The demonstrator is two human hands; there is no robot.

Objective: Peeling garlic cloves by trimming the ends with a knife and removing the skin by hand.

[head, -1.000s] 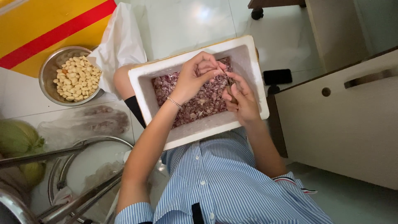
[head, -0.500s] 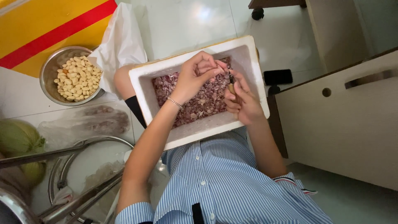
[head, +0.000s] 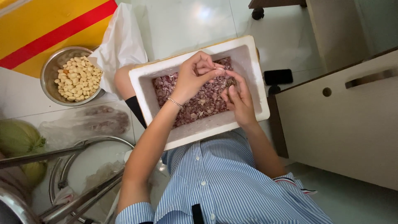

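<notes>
I see both hands over the white rectangular foam box (head: 248, 62) resting on the lap. It's filled with purplish papery garlic skins (head: 199, 103). Left hand (head: 195, 76) fingers are curled, pinching a small piece at the fingertips (too small to identify). Right hand (head: 238, 99) is half-closed, touching the same piece. The round steel bowl of pale peeled cloves (head: 76, 79) sits on the floor, well apart to the left.

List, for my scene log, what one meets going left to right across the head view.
Green melon → metal bowl of peeled garlic → white bag → foam box with both hands inside → black phone → cabinet.
</notes>
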